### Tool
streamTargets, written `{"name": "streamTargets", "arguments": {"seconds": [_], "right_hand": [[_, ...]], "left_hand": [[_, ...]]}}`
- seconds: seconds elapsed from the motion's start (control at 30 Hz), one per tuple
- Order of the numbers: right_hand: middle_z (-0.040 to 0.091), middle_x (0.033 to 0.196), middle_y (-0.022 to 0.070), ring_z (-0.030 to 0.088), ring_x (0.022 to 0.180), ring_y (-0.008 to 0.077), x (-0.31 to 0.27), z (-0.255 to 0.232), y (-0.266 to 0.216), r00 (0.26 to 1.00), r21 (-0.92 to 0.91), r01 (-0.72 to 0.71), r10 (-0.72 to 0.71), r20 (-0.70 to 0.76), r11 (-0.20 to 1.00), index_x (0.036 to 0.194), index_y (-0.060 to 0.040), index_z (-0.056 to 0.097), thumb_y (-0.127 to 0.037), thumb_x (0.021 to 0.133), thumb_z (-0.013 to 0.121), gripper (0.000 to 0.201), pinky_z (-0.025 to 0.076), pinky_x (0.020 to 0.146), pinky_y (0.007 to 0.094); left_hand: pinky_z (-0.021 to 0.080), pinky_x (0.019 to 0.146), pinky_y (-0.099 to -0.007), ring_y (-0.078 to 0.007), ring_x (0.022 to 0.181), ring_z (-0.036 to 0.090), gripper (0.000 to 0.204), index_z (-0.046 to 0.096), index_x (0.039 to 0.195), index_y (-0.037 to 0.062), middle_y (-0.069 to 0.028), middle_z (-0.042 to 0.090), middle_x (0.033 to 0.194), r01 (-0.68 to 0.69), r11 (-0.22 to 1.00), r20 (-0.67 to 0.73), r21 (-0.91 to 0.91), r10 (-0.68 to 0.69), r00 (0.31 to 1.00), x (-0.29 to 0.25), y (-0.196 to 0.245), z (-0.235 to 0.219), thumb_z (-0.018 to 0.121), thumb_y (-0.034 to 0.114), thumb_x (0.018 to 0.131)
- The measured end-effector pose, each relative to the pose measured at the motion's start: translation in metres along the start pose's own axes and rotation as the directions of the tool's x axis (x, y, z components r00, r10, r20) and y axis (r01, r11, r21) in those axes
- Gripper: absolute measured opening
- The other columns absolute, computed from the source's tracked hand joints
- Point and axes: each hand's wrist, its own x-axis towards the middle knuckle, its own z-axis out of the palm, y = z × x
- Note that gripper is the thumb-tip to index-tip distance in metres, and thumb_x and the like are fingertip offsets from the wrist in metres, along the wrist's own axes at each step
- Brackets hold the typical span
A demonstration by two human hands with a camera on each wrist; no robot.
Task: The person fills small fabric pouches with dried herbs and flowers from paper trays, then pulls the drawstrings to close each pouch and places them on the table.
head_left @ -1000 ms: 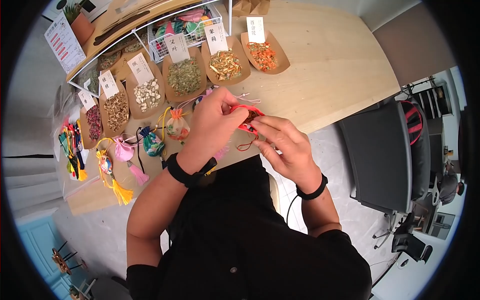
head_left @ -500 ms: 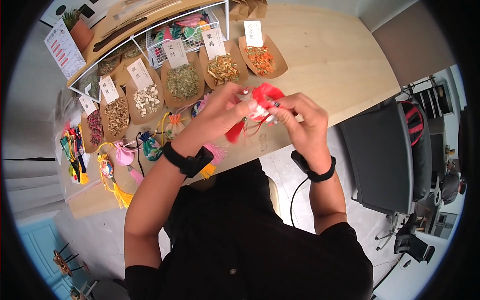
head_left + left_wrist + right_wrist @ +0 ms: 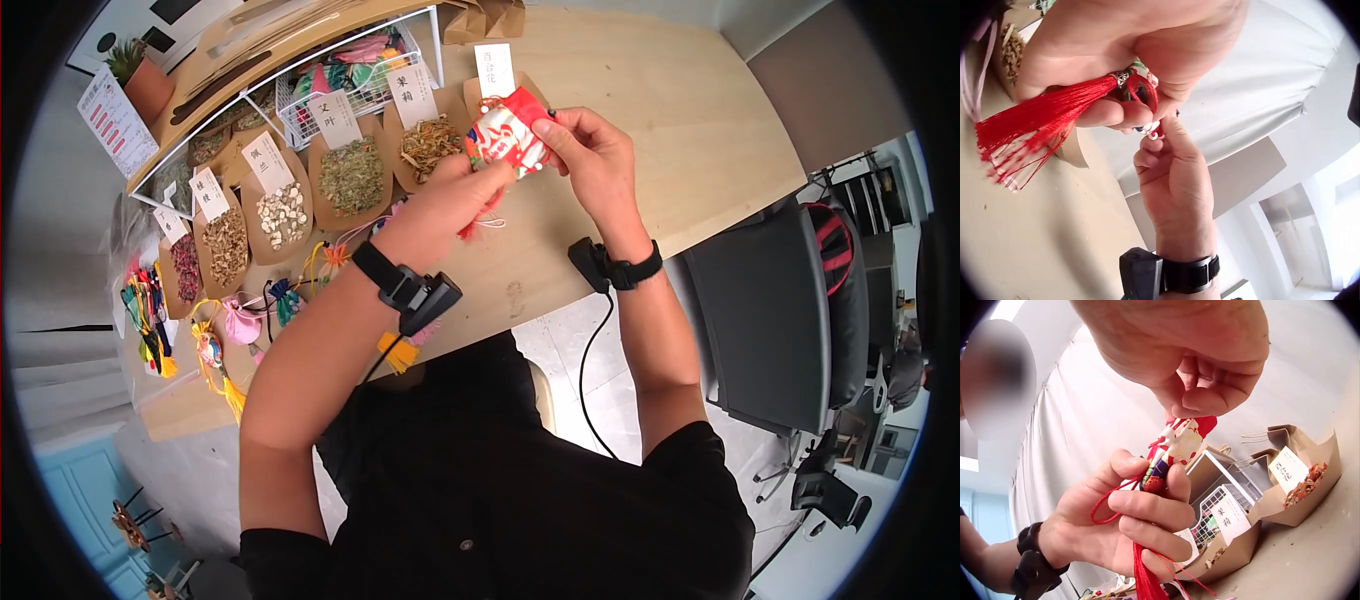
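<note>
A small red-and-white patterned drawstring pouch (image 3: 508, 132) is held up between the two hands, over the table near the paper trays. My left hand (image 3: 455, 205) grips the lower part of the pouch, its fingers curled around it in the right wrist view. From that end hangs a red tassel (image 3: 1047, 122), and a loop of thin red cord (image 3: 1107, 509) hangs beside the fingers. My right hand (image 3: 600, 165) pinches the pouch's red top edge between thumb and fingers, as the patterned cloth (image 3: 1172, 447) below it shows. What is inside the pouch is hidden.
Labelled paper trays of dried herbs, such as one of green leaves (image 3: 350, 178) and one of white pieces (image 3: 283, 215), line the back. Finished pouches, including a pink one (image 3: 242, 322), lie at the left near bundled tassels (image 3: 148, 320). A wire basket (image 3: 350, 85) stands behind.
Both hands have raised the pouch and carried it away from the body, toward the trays. Its opening faced up earlier; now the patterned side shows and the right hand pinches its top edge.
</note>
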Motion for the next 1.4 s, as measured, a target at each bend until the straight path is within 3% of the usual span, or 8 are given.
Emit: {"name": "streamTargets", "arguments": {"seconds": [0.1,0.33,0.47,0.97,1.07,1.23,1.33,1.4], "right_hand": [[0.067,0.076,-0.002,0.055,0.064,0.0037,0.018,-0.004,0.015,0.999,0.039,-0.051,0.051,-0.006,0.998,0.098,-0.0007,0.075,-0.019,0.097,0.08,0.019,0.043,0.056,0.0205],[0.064,0.072,-0.0024,0.053,0.061,0.0039,0.04,-0.006,0.025,0.981,0.128,-0.174,0.183,-0.06,0.976,0.089,-0.0036,0.071,-0.02,0.096,0.08,0.02,0.042,0.055,0.0213],[0.062,0.07,-0.0026,0.05,0.058,0.0041,0.05,-0.008,0.042,0.966,0.085,-0.248,0.253,-0.05,0.965,0.085,-0.0058,0.069,-0.026,0.097,0.079,0.025,0.037,0.052,0.0222],[0.072,0.076,0.0044,0.049,0.055,0.0058,0.064,-0.013,0.058,0.955,-0.13,-0.287,0.294,0.036,0.949,0.095,-0.0013,0.075,-0.024,0.101,0.063,0.027,0.036,0.048,0.0233],[0.07,0.073,0.0024,0.048,0.055,0.0054,0.066,-0.016,0.05,0.962,-0.165,-0.262,0.272,0.038,0.951,0.091,-0.0024,0.075,-0.025,0.101,0.065,0.027,0.035,0.048,0.023],[0.067,0.07,-0.0004,0.046,0.054,0.0044,0.076,-0.023,0.051,0.953,-0.137,-0.275,0.289,0.094,0.952,0.085,-0.0044,0.074,-0.025,0.099,0.069,0.026,0.032,0.048,0.0226],[0.067,0.069,0.0012,0.052,0.059,0.0061,0.079,-0.027,0.041,0.936,-0.188,-0.291,0.32,0.147,0.938,0.082,-0.0012,0.075,-0.022,0.099,0.071,0.027,0.041,0.055,0.0241],[0.065,0.068,-0.0009,0.047,0.055,0.0047,0.083,-0.027,0.043,0.932,-0.15,-0.296,0.32,0.173,0.943,0.08,-0.0052,0.072,-0.025,0.099,0.071,0.027,0.033,0.049,0.0234]], "left_hand": [[0.037,0.062,-0.0221,-0.0056,0.063,0.047,0.03,0.061,0.076,0.0117,0.0052,0.054,0.068,-0.05,0.992,-0.007,0.12,0.051,0.999,0.006,0.017,-0.004,0.063,0.033,0.097],[0.04,0.062,-0.0224,-0.0037,0.067,0.051,0.032,0.064,0.077,0.0107,0.0044,0.06,0.072,-0.045,0.94,-0.158,0.338,0.103,0.982,0.043,0.04,-0.023,0.063,0.036,0.096],[0.042,0.056,-0.032,-0.0117,0.062,0.053,0.051,0.066,0.083,-0.0056,-0.005,0.059,0.068,-0.17,0.849,-0.129,0.5,0.267,0.955,0.067,0.047,-0.034,0.059,0.042,0.097],[0.045,0.063,-0.0419,-0.0218,0.06,0.054,0.047,0.061,0.077,-0.0065,-0.013,0.058,0.064,-0.307,0.736,-0.119,0.603,0.464,0.878,0.094,0.078,0.0,0.056,0.037,0.095],[0.046,0.064,-0.0428,-0.0243,0.063,0.058,0.051,0.063,0.077,-0.0067,-0.0161,0.06,0.065,-0.171,0.715,-0.2,0.678,0.403,0.893,0.09,0.087,0.001,0.058,0.042,0.092],[0.046,0.062,-0.0428,-0.0244,0.061,0.059,0.052,0.065,0.077,-0.0064,-0.0162,0.061,0.064,-0.169,0.646,-0.134,0.745,0.392,0.91,0.095,0.085,-0.005,0.058,0.044,0.09],[0.046,0.061,-0.042,-0.0237,0.06,0.059,0.052,0.064,0.076,-0.0059,-0.015,0.061,0.063,-0.195,0.674,-0.108,0.712,0.38,0.919,0.093,0.083,-0.005,0.057,0.044,0.091],[0.047,0.06,-0.0411,-0.0228,0.059,0.059,0.052,0.063,0.075,-0.0054,-0.0138,0.06,0.062,-0.205,0.692,-0.089,0.693,0.364,0.927,0.095,0.086,-0.007,0.056,0.043,0.091]]}}
